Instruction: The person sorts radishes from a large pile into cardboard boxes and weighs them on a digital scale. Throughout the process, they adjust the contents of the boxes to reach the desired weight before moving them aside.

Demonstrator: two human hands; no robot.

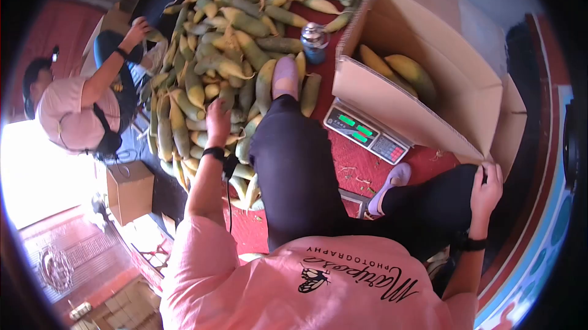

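Observation:
A large heap of green-and-yellow radishes [242,20] spreads over the red floor in front of me. At its near side my left hand [218,123] has its fingers closed against the end of a green radish [227,94]. On the right, an open cardboard box [398,94] holds several radishes [411,77] and rests by a digital scale [367,131] with green lit numbers. My right hand [487,188] is beside my bent knee, fingers bent and gripping the box's near corner.
A blue bottle with a silver lid [315,42] stands between the heap and the box, near my purple shoe [285,77]. At the left, another person [79,112] reaches an arm over the heap's edge, holding a radish. A closed carton [130,190] sits at lower left.

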